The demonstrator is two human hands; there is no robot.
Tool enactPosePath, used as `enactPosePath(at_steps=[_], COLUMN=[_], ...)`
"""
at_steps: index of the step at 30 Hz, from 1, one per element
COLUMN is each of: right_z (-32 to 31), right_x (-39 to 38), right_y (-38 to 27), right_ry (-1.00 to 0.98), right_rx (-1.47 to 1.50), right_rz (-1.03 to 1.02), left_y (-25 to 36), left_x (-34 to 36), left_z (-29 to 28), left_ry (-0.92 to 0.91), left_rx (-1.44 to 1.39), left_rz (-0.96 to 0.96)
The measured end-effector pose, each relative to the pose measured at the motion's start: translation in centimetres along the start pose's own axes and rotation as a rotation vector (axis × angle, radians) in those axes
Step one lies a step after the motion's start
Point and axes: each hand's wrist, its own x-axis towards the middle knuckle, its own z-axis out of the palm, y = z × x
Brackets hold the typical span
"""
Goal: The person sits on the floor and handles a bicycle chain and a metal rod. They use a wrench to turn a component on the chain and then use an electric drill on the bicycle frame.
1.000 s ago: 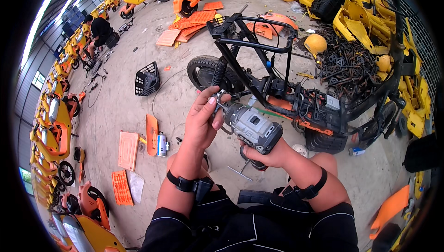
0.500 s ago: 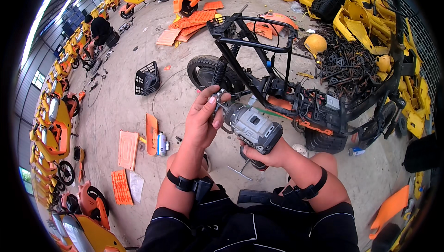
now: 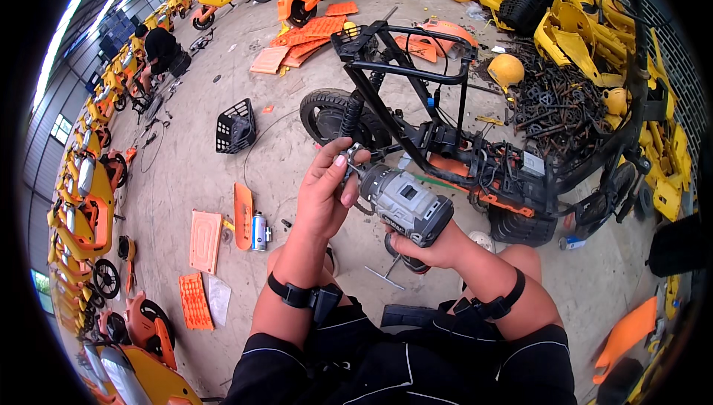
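My right hand (image 3: 425,251) is wrapped round the handle of a grey cordless drill (image 3: 408,203), its nose pointing up and left. With the fingers and thumb of my left hand (image 3: 327,188) I pinch a small metal part (image 3: 352,158) at the drill's tip. Its exact kind is too small to tell, and my fingers cover some of it. Just beyond both hands stands a stripped black scooter frame (image 3: 405,134) with its wheel (image 3: 334,119) on the left and bare wiring showing.
A black basket (image 3: 236,126), an orange panel (image 3: 243,215) and a spray can (image 3: 258,232) lie to the left. A T-handle wrench (image 3: 385,278) is by my feet. Metal parts (image 3: 557,108) and yellow panels are heaped at right. A person (image 3: 160,50) sits far left.
Almost nothing differs. Both hands, the drill and the small metal part keep their places, with only a very slight shift of the view.
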Motion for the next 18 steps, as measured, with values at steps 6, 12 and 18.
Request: enactPosePath(at_steps=[6, 12, 18], right_z=[-0.1, 0.3, -1.7], right_x=[0.0, 0.2, 1.3], right_y=[-0.3, -0.9, 1.4], right_ry=[-0.017, 0.131, 0.235], right_rx=[-0.023, 0.217, 0.07], right_rz=[0.018, 0.022, 0.104], left_y=[0.1, -0.1, -1.4], left_x=[-0.1, 0.1, 0.6], left_z=[0.0, -0.1, 0.1], left_ry=[0.014, 0.12, 0.181], left_rx=[0.015, 0.23, 0.281], left_rz=[-0.008, -0.071, -0.201])
